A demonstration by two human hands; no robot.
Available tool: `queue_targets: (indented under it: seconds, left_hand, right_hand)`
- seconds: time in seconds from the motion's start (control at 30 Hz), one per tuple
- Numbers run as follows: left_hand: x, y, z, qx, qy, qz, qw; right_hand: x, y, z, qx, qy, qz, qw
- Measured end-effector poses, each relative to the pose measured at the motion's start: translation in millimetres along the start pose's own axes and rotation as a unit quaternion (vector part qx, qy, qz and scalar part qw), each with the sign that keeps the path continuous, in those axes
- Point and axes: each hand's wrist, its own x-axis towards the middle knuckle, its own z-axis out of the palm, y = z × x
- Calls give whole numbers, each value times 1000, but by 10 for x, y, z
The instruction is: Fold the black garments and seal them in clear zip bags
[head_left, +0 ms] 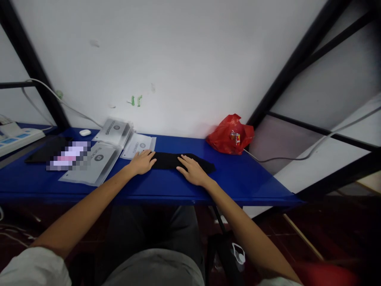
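A long, narrow piece of black cloth (166, 161), possibly a sock, lies flattened across the blue table. My left hand (142, 162) rests flat with its fingers stretched out at the cloth's left end, beside the plastic bags. Over the right part of the cloth lies my right hand (193, 170), palm down and fingers spread. Neither hand grips anything. The cloth's tapered right end shows past my right hand, while its left end is partly covered by my fingers.
Frosted printed plastic bags (97, 161) lie on the left of the blue table (175, 188). Further left are a lit, blurred phone (69, 155), a dark tablet-like slab, a white earphone case (85, 132) and a power strip (22, 137). A red plastic bag (228, 135) sits back right.
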Motion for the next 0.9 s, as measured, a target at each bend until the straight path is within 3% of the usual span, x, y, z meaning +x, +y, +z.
queue_targets:
  seconds: [0.2, 0.33, 0.67, 0.9]
  left_hand:
    - [46, -48, -75, -8, -26, -7, 1000]
    - [127, -126, -207, -14, -39, 0, 999]
    - [425, -350, -494, -66, -117, -31, 990]
    - [339, -335, -624, -106, -111, -46, 987]
  right_hand:
    - [-11, 442, -46, 10, 27, 34, 999]
    - [-13, 611, -64, 11, 55, 30, 998]
    - [-34, 641, -65, 22, 87, 54, 995]
    - [-30, 648, -119, 44, 88, 69, 993]
